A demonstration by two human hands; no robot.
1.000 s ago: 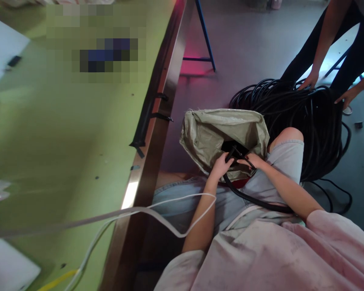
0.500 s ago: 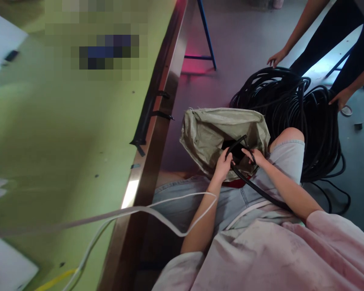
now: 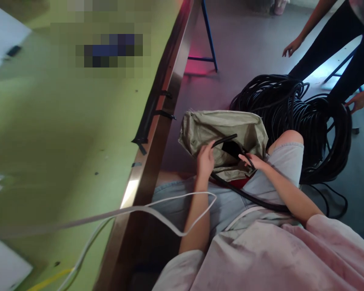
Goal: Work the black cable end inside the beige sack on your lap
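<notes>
My left hand point(image 3: 205, 159) is closed round a black hose point(image 3: 226, 139), whose free end sticks out over the mouth of a beige woven sack point(image 3: 192, 135). From that hand the hose runs back across my lap and under my right forearm. At the sack's right side, my right hand point(image 3: 253, 161) has a thin black piece point(image 3: 249, 160) across its fingers; it appears pinched there, though the grip is partly hidden. The sack stands between my legs, its mouth open towards me and dark things inside it.
A green-topped table point(image 3: 87, 133) with a metal edge lies to my left. A white cable point(image 3: 133, 209) passes over my left forearm. Large coils of black hose point(image 3: 294, 113) lie ahead right, where a co-worker stands with one hand point(image 3: 359, 101) at them.
My left hand has moved left with the hose, away from my right hand, which has barely moved. The co-worker's far hand has lifted off the coils, and the nearer coil has shifted right.
</notes>
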